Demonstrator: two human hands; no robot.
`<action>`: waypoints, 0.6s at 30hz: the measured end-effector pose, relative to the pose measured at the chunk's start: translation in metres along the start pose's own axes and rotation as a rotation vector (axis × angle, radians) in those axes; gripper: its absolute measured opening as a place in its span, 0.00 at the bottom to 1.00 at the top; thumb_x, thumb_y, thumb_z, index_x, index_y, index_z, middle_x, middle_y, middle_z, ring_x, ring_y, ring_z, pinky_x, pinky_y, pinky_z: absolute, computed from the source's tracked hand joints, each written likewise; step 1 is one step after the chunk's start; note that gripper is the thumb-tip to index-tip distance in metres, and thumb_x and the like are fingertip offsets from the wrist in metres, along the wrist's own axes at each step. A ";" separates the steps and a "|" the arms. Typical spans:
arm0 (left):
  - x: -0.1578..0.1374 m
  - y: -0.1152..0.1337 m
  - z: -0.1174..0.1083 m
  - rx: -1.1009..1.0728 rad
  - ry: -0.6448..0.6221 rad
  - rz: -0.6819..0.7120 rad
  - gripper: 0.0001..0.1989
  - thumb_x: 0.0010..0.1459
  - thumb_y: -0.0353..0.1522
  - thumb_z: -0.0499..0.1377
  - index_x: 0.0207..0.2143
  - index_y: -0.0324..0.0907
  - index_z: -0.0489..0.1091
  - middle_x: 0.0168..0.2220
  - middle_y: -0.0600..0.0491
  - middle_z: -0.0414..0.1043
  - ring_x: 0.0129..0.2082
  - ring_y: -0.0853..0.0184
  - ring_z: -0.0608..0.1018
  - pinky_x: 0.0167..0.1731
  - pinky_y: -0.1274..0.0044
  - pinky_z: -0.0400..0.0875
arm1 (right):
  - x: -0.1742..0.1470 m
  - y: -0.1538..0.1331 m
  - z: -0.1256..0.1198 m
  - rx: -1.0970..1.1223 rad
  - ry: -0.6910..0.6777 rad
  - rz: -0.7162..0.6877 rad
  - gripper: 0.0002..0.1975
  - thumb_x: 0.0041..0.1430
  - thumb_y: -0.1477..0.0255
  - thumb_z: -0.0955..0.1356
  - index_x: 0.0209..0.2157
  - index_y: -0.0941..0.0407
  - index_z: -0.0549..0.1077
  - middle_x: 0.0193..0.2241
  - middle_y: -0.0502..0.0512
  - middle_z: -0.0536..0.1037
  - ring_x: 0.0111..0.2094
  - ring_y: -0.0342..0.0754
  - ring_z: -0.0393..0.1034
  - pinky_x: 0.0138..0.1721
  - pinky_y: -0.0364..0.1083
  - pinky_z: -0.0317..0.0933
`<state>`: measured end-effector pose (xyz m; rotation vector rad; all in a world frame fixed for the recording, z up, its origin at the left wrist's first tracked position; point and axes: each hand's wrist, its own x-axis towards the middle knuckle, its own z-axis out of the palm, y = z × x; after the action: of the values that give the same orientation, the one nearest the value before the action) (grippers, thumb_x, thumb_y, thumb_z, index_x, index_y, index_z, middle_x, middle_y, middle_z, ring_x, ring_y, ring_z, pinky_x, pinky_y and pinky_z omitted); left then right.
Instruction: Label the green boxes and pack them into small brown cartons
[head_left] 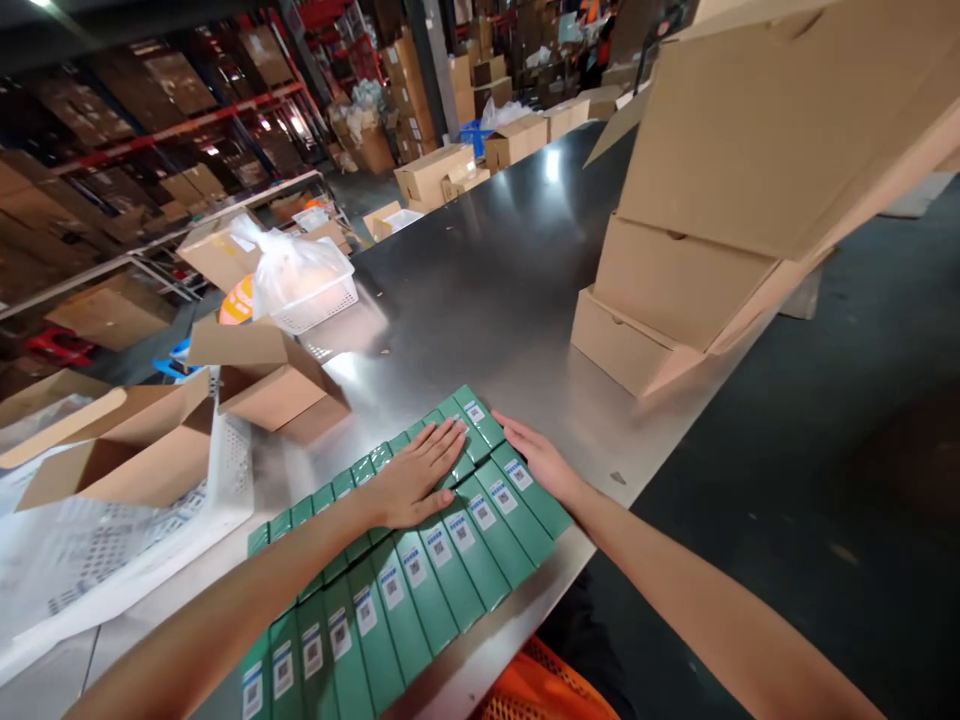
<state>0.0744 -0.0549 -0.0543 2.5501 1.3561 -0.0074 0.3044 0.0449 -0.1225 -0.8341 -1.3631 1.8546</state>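
Two rows of slim green boxes [433, 590] stand side by side on the metal table, most of the near row bearing a white label with a square code. My left hand [416, 475] lies flat across the far row, fingers stretched toward its right end. Against the right end of the rows rests my right hand [541, 455], its fingers extended along the side of the last boxes. Neither hand is wrapped around a box. Part of the far row is hidden under my left hand and forearm.
Stacked cardboard boxes [675, 270] rise at the table's right edge. On the left are a white basket [232, 455] with labels and open cartons, plus a small open carton [281, 385]. Farther back, a white basket [319, 300] holds a plastic bag. Shelving and cartons stand beyond the steel table [495, 290].
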 end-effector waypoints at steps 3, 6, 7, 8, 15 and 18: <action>0.029 -0.002 -0.001 0.015 0.013 0.062 0.38 0.68 0.48 0.38 0.71 0.37 0.29 0.72 0.40 0.32 0.72 0.53 0.37 0.68 0.55 0.39 | 0.001 0.001 0.000 -0.012 -0.009 -0.036 0.33 0.50 0.43 0.70 0.52 0.48 0.77 0.61 0.54 0.69 0.64 0.57 0.58 0.68 0.57 0.41; 0.053 0.000 0.002 0.055 0.066 0.107 0.37 0.69 0.47 0.39 0.71 0.38 0.30 0.72 0.41 0.34 0.72 0.54 0.39 0.68 0.55 0.43 | -0.001 0.000 0.002 -0.022 0.016 -0.083 0.38 0.48 0.40 0.69 0.53 0.51 0.76 0.60 0.57 0.70 0.63 0.59 0.60 0.67 0.58 0.44; 0.059 0.001 0.004 0.071 0.093 0.105 0.36 0.69 0.46 0.40 0.71 0.39 0.31 0.73 0.42 0.35 0.72 0.54 0.41 0.68 0.56 0.45 | -0.002 -0.001 0.003 -0.026 0.030 -0.102 0.39 0.48 0.39 0.69 0.54 0.51 0.76 0.59 0.58 0.71 0.62 0.59 0.61 0.66 0.58 0.47; 0.062 0.001 0.006 0.088 0.128 0.091 0.37 0.68 0.46 0.42 0.71 0.41 0.31 0.72 0.42 0.37 0.72 0.54 0.43 0.68 0.56 0.46 | -0.002 -0.001 0.004 -0.030 0.041 -0.121 0.40 0.47 0.39 0.68 0.54 0.51 0.75 0.58 0.58 0.72 0.61 0.59 0.63 0.65 0.59 0.49; 0.058 0.002 0.018 0.161 0.266 0.066 0.33 0.66 0.43 0.51 0.70 0.46 0.47 0.69 0.45 0.52 0.68 0.54 0.59 0.65 0.58 0.57 | -0.002 0.000 0.004 -0.036 0.035 -0.168 0.36 0.49 0.39 0.67 0.49 0.51 0.79 0.52 0.57 0.77 0.57 0.59 0.68 0.62 0.58 0.54; 0.054 0.003 0.015 0.171 0.251 0.045 0.32 0.66 0.44 0.51 0.69 0.47 0.50 0.68 0.47 0.55 0.67 0.54 0.60 0.65 0.55 0.56 | -0.003 0.001 0.003 -0.025 0.017 -0.155 0.36 0.49 0.40 0.68 0.49 0.52 0.79 0.53 0.58 0.77 0.57 0.60 0.67 0.63 0.58 0.53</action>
<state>0.1089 -0.0159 -0.0750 2.8013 1.4405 0.2218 0.3034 0.0411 -0.1222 -0.7336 -1.4029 1.7114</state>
